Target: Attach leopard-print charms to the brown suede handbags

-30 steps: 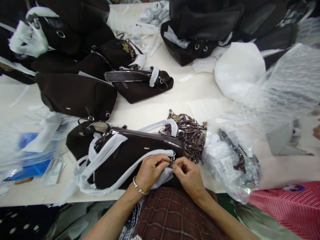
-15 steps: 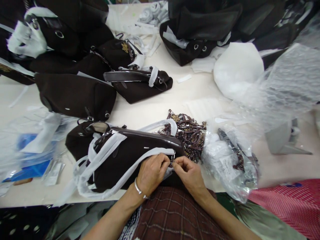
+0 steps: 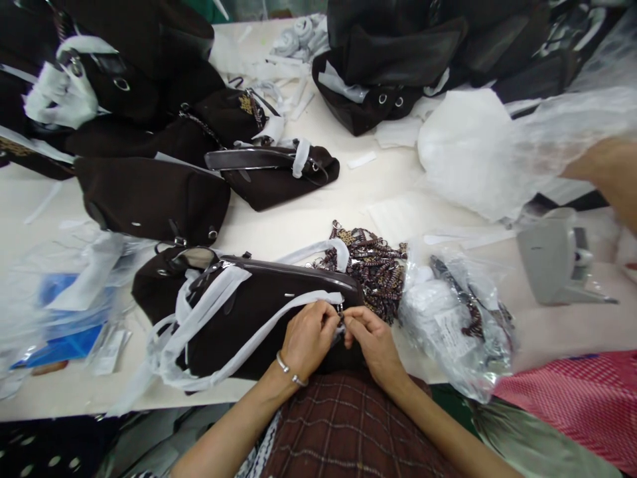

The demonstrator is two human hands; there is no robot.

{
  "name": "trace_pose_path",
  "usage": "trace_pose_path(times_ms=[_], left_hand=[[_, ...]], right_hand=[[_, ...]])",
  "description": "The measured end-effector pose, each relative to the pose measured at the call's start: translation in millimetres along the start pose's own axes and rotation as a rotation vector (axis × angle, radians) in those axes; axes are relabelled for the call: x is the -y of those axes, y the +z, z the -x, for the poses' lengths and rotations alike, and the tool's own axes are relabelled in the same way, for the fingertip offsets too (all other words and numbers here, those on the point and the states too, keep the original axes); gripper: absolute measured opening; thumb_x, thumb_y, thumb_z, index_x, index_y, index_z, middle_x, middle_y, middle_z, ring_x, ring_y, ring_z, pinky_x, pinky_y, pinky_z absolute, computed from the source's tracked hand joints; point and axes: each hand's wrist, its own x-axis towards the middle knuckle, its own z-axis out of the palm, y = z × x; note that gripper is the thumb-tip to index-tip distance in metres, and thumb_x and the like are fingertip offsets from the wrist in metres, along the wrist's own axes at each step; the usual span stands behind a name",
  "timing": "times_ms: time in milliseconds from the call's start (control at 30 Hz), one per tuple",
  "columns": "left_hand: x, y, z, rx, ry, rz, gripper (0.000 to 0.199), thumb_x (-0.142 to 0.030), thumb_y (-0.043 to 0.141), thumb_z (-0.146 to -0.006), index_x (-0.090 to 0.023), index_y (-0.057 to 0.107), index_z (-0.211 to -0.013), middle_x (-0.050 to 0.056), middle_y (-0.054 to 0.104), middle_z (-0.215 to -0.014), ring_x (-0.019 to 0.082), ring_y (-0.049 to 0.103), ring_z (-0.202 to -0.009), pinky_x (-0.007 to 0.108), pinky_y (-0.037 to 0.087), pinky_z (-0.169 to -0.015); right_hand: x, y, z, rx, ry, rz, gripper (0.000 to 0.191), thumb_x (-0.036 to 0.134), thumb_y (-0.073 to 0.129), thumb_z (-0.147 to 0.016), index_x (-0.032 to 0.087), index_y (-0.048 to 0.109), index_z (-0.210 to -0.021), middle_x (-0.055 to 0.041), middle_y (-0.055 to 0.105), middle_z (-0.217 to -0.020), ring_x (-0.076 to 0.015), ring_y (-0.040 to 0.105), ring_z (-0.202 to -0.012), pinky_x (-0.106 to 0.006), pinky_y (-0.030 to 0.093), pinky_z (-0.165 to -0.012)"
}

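A dark brown handbag [image 3: 269, 332] lies on its side at the table's front edge. Over it loops a strap wrapped in white tissue [image 3: 249, 350], whose end carries a small metal clasp [image 3: 341, 309]. My left hand [image 3: 309, 337] rests on the bag's right end, thumb and forefinger pinched at that clasp. From the right, my right hand [image 3: 372, 340] pinches at the same metal piece, fingertips close to the left ones. Fingers hide much of the clasp. Just behind the hands is a heap of braided brown chain charms [image 3: 375, 269].
A clear plastic bag of wrapped parts [image 3: 455, 325] sits to the right, with a grey tape dispenser [image 3: 552, 259] beyond. Further dark bags [image 3: 154, 196] fill the back left. Another person's arm [image 3: 610, 176] reaches over white foam sheeting [image 3: 465, 149].
My hands stay at the clasp, the fingers slightly shifted. Another person's arm has come in at the right, and the plastic sheeting there has moved back off the tape dispenser.
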Motion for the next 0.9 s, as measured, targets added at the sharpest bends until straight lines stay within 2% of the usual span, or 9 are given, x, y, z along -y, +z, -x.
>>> trace_pose_path(times_ms=[233, 433, 567, 667, 833, 900], left_hand=[[0.2, 0.5, -5.7, 0.035, -0.058, 0.049, 0.012, -0.023, 0.051, -0.088, -0.021, 0.056, -0.077, -0.002, 0.061, -0.074, 0.013, 0.054, -0.067, 0.026, 0.035, -0.064], [1.5, 2.2, -4.3, 0.044, -0.075, 0.111, 0.011, -0.026, 0.057, -0.083, -0.020, 0.057, -0.074, -0.003, 0.059, -0.070, 0.012, 0.051, -0.063, 0.025, 0.034, -0.060], [-0.7, 7.2, 3.7, -0.017, -0.073, 0.040, 0.010, -0.023, 0.058, -0.081, -0.020, 0.057, -0.072, -0.003, 0.057, -0.069, 0.012, 0.050, -0.064, 0.025, 0.035, -0.062], [-0.7, 9.1, 6.7, -0.058, -0.072, 0.015, 0.011, -0.024, 0.057, -0.082, -0.020, 0.058, -0.072, -0.003, 0.058, -0.069, 0.012, 0.051, -0.065, 0.025, 0.036, -0.065], [6.1, 5.2, 2.2, 0.006, -0.048, 0.122, 0.017, -0.035, 0.062, -0.082, -0.020, 0.059, -0.073, -0.003, 0.057, -0.066, 0.012, 0.050, -0.061, 0.025, 0.037, -0.061], [8.8, 3.8, 1.8, -0.001, -0.044, 0.134, 0.015, -0.034, 0.064, -0.082, -0.020, 0.059, -0.079, -0.005, 0.053, -0.062, 0.012, 0.047, -0.057, 0.025, 0.036, -0.058]], right_hand=[[-6.7, -0.9, -3.9, 0.022, -0.025, -0.056, 0.015, 0.033, 0.058, -0.086, 0.020, 0.063, -0.092, 0.0057, 0.059, -0.055, -0.0108, 0.056, -0.050, -0.023, 0.045, -0.054], [-8.6, -7.8, -7.4, 0.129, 0.093, -0.136, 0.021, 0.035, 0.061, -0.082, 0.018, 0.065, -0.094, 0.0053, 0.061, -0.052, -0.0104, 0.055, -0.044, -0.023, 0.046, -0.051], [-8.5, -11.9, -9.2, 0.167, 0.106, -0.124, 0.024, 0.037, 0.065, -0.078, 0.016, 0.067, -0.091, 0.0046, 0.062, -0.052, -0.0102, 0.055, -0.044, -0.023, 0.045, -0.048], [-6.2, -14.3, -9.9, 0.165, 0.088, -0.070, 0.024, 0.036, 0.066, -0.076, 0.016, 0.068, -0.090, 0.0045, 0.062, -0.051, -0.0104, 0.055, -0.043, -0.022, 0.045, -0.047], [0.0, -14.7, -7.5, 0.132, -0.013, 0.082, 0.017, 0.035, 0.065, -0.078, 0.018, 0.067, -0.083, 0.0027, 0.064, -0.055, -0.0121, 0.060, -0.048, -0.023, 0.048, -0.050], [1.0, -14.0, -4.3, 0.078, -0.070, 0.139, 0.016, 0.035, 0.062, -0.081, 0.019, 0.065, -0.081, 0.0026, 0.064, -0.056, -0.0122, 0.060, -0.049, -0.023, 0.048, -0.051]])
